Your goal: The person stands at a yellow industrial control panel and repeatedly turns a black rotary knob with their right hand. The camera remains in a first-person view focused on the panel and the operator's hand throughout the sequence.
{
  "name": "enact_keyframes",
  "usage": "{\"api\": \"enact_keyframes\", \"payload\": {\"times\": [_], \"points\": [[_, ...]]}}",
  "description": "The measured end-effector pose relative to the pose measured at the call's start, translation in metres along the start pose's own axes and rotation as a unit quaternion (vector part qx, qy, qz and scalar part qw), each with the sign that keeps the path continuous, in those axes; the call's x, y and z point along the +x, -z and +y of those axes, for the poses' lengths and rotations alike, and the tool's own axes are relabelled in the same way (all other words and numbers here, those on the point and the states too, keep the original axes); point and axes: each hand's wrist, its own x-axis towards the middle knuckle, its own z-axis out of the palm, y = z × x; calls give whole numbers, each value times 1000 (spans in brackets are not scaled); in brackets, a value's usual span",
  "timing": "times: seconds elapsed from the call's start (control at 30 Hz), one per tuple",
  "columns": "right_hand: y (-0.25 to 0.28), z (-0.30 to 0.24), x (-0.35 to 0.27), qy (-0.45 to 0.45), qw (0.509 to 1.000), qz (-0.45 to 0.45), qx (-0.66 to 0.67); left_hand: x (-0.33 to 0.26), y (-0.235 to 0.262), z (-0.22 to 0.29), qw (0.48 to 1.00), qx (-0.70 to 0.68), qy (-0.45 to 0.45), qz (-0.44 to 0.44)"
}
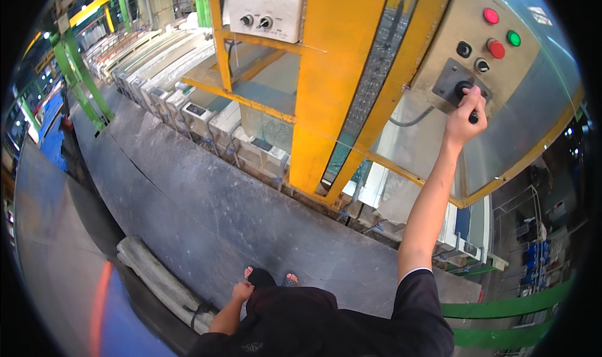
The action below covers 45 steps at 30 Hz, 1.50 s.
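My right arm stretches up to a metal control panel [433, 62] at the upper right. There my right hand [466, 120] is closed around a black joystick [462, 89] mounted on a grey square plate [448, 81]. A black rounded end shows below my fingers; whether it belongs to the same lever is unclear. Above the hand are a black selector knob [481, 64], a large red push button [495, 48], a green button [514, 38] and another red one [491, 15]. My left hand [242, 291] hangs low beside my dark trousers, fingers curled, with nothing visible in it.
A yellow steel column [335, 62] with a chain channel rises ahead, beside a white control box [263, 9]. Behind the walkway [207, 200] runs a row of tanks [157, 94]. A long grey roll [160, 282] lies left; a green rail [508, 310] stands right.
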Motion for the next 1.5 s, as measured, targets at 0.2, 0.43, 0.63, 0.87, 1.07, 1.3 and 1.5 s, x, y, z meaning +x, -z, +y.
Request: {"api": "enact_keyframes", "payload": {"times": [0.2,0.43,0.63,0.87,1.07,1.3,1.5], "points": [[-2,-5,-3,-13,1000,-6,11,3,-5,-1,1000,-16,-3,3],[-3,-4,-3,-4,1000,-14,17,0,-2,6,1000,-16,7,2],[-2,-7,-2,22,1000,-17,5,-5,-4,11,999,-26,28,5],[0,-12,-1,9,1000,-20,-7,-8,-1,14,998,-28,57,-20],[0,-8,-3,-10,1000,-18,-9,-13,5,16,997,-32,59,-22],[-3,-13,-5,-54,998,-8,10,-14,8,12,998,-35,48,-23],[2,0,-2,-35,999,-19,14,-16,8,10,1000,-23,9,-15]]}}
